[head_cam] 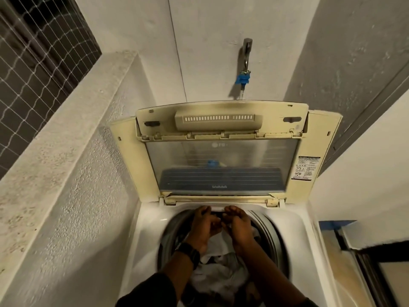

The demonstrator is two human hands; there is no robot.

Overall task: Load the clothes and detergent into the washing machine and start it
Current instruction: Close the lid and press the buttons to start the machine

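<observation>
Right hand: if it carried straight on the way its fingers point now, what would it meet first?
Probably the white ledge at the back rim of the washing machine, just ahead of the right hand; beyond stands the raised lid. Depth is unclear.

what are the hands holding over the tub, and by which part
Cannot be told for sure. Both hands, left hand and right hand, meet at a small dark, blurred thing at the drum's far rim. Its identity and the grip are unclear.

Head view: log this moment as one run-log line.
lid: open, upright | drum: clothes inside | left hand, right hand: together at drum's back rim, grip unclear | detergent: not seen | machine: not started
</observation>
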